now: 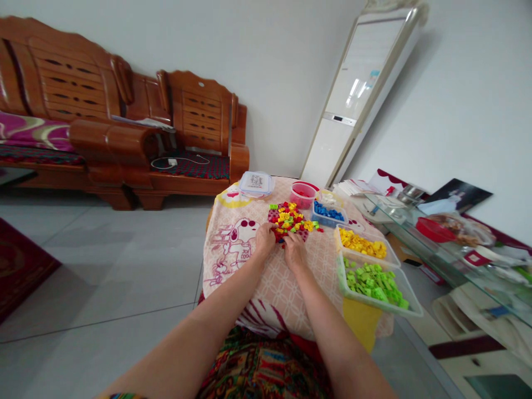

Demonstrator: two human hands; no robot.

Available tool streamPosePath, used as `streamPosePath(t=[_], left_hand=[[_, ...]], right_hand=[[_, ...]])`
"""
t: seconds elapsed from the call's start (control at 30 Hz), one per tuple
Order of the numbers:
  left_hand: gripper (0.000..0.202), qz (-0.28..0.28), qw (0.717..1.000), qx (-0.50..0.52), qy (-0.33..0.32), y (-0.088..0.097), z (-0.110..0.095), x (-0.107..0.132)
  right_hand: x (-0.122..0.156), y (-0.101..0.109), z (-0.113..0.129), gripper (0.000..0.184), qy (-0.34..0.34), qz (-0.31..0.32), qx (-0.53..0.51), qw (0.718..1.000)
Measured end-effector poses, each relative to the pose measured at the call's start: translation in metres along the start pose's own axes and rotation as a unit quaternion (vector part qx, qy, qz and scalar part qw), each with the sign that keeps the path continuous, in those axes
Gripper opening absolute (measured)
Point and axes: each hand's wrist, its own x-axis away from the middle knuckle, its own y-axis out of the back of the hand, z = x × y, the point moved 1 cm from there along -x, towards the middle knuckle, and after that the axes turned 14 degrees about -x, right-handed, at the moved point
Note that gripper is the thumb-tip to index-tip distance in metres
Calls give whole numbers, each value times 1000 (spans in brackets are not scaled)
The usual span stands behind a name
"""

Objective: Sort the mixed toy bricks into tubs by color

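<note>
L hand [265, 239] & R hand [295, 249] both at near edge of mixed brick pile [287, 218] on desk [318, 271], grip hidden, can't tell if closed on anything, & a quick sweep might scatter loose pcs [315, 225] twd blue-brick tub [331, 223].

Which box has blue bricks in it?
The small clear box between the pink tub and the big two-part tray: its bricks are blue, the tub's red, the tray's yellow and green.

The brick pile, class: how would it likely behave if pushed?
The pile would probably spread, being many small, seemingly loose pieces. They look blocky, so sliding seems likelier than rolling. Each is probably light, being small.
</note>
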Motion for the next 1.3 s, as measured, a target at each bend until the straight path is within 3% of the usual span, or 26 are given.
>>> streamPosePath(t=[0.13, 0.53, 0.63, 0.73, 0.9, 1.3], left_hand=[[44, 1, 1000, -1, 2, 0, 0, 0], [42, 6, 1000, 5, 6, 1, -2, 0], [43, 2, 1000, 11, 4, 1, -1, 0], [42, 2, 1000, 5, 5, 0, 0, 0], [44, 7, 1000, -9, 6, -1, 0, -1], [45, 10, 1000, -6, 5, 2, -2, 0]], right_hand=[[0, 5, 5, 26, 7, 8, -1, 1000], [1, 6, 8, 18, 5, 18, 2, 1000], [3, 6, 4, 22, 7, -35, -23, 999], [7, 8, -3, 29, -41, -140, -54, 988], [15, 13, -21, 32, -176, -286, -153, 930], [18, 12, -44, 37, -249, -345, -214, 879]])
